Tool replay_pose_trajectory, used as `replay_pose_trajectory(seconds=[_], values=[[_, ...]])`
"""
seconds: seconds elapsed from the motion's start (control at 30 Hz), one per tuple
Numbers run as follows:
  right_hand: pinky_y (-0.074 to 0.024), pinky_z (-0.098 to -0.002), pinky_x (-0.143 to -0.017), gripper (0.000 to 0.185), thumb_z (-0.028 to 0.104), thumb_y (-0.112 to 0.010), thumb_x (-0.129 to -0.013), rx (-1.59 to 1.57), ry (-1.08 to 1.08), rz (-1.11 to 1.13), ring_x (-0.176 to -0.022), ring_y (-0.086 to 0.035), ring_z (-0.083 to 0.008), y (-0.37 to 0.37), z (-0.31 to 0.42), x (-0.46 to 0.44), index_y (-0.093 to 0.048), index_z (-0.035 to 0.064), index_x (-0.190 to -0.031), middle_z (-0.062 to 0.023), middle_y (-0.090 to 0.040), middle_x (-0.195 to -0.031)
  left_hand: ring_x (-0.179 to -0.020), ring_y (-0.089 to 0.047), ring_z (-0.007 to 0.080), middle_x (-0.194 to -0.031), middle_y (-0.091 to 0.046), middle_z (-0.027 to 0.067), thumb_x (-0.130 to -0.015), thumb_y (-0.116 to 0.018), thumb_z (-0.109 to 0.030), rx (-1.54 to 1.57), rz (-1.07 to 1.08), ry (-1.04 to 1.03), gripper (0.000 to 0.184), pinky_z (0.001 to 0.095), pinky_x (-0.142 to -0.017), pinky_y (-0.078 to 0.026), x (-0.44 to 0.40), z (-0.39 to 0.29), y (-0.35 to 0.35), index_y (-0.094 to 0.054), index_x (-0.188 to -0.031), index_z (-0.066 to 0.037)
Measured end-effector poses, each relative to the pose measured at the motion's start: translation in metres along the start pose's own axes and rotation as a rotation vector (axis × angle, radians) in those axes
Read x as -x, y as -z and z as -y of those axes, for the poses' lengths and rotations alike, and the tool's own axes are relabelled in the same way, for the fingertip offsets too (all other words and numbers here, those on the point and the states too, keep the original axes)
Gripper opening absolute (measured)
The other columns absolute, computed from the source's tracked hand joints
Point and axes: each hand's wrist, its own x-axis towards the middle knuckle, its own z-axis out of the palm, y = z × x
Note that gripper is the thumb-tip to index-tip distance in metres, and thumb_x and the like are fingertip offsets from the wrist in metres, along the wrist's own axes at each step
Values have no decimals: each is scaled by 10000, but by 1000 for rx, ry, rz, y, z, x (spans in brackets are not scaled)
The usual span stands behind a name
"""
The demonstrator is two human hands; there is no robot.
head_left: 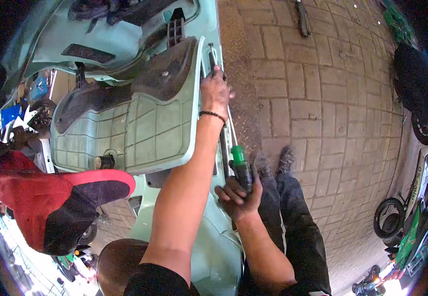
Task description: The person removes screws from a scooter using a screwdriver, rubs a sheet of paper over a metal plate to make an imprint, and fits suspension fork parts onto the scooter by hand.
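My left hand point(216, 93), with a beaded bracelet at the wrist, reaches to the edge of the pale green scooter panel point(159, 123). Its fingers are closed around a slim dark tool point(212, 58) that points away from me along the panel's side; its far tip looks metallic. Lower down, my right hand point(241, 195) grips a green and black handle-like object point(240, 160), green end up, beside the scooter body. Part of this object is hidden in the palm, so I cannot tell exactly what it is.
A person in a red and black cap point(31, 197) is close at the left. Below the scooter's side runs a rusty metal plate point(241, 84). A dark tool point(302, 18) lies on the brick floor point(337, 128). A loose wheel point(389, 217) and other scooters stand at the right.
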Motion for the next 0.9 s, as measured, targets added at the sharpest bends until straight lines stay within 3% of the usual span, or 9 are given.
replay_pose_trajectory(seconds=[0.07, 0.1, 0.23, 0.37, 0.4, 0.47, 0.67, 0.7, 0.9], values=[[-396, -303, -483, 404, 457, -439, -878, 409, 165, -531, -440, -457, -165, -4, -10, -7, -526, 75, -978, -58, -501, -607, -500, -363, 87, -605, -345, -24, -925, -452, -316, -27, -18, -43, 261, 234, -411, -313, -6, 6, -1, -460, -792, -92], [-427, -351, -531, 396, 388, -503, -872, 1126, 747, -530, -474, -479, -180, -10, -20, -10, -511, 23, -1025, -78, -527, -639, -500, -360, 86, -604, -351, -26, -926, -450, -315, -147, -43, -117, 263, 233, -412, -314, -14, 12, 3, -457, -782, -95], [-413, -333, -625, 368, 344, -506, -873, 1612, 936, -440, -550, -506, -234, -4, -9, -7, -521, -15, -951, -110, -544, -675, -503, -370, 82, -609, -373, -25, -929, -442, -309, -110, -60, -99, 267, 236, -411, -318, -8, 12, 3, -465, -775, -92], [-388, -315, -578, 492, 499, -387, -874, 336, -3, -122, -427, -454, -216, 1, -5, -10, -527, 29, -826, -77, -502, -513, -470, -393, 114, -596, -393, 0, -930, -429, -324, -128, -80, -59, 308, 269, -403, -346, -7, 9, 6, -496, -800, -53], [-418, -346, -631, 391, 389, -480, -870, 1034, 388, -465, -525, -503, -220, 2, -16, -14, -527, 7, -937, -107, -562, -646, -437, -410, 140, -576, -407, 20, -931, -415, -345, -209, -71, -114, 363, 297, -392, -366, -12, 7, 10, -515, -796, -23], [-435, -341, -677, 393, 281, -596, -824, 2047, 1228, -387, -665, -530, -214, 1, -14, -9, -483, -12, -1061, -114, -574, -810, -439, -419, 135, -568, -407, 13, -934, -411, -345, -210, -66, -165, 367, 290, -391, -369, -17, 10, 10, -513, -777, -30], [-426, -348, -683, 436, 261, -650, -792, 1402, 916, -284, -541, -498, -207, 5, -22, -21, -477, -17, -1081, -93, -565, -736, -497, -393, 94, -605, -387, -6, -926, -452, -324, -199, -68, -74, 295, 237, -408, -341, -3, -2, 6, -477, -777, -71], [-421, -343, -636, 337, 280, -570, -848, 843, 546, -367, -490, -473, -157, 0, -24, -16, -490, 24, -1052, -82, -552, -695, -497, -399, 95, -596, -380, -10, -923, -450, -339, -210, -54, -53, 300, 241, -410, -350, 1, -6, 6, -493, -803, -67], [-413, -333, -664, 351, 332, -485, -888, 822, 462, -564, -454, -467, -176, 10, -30, -30, -485, 20, -1050, -86, -544, -684, -510, -455, 185, -615, -451, 71, -926, -417, -349, -564, -63, -194, 372, 330, -471, -378, -16, 16, 19, -513, -785, -19]])
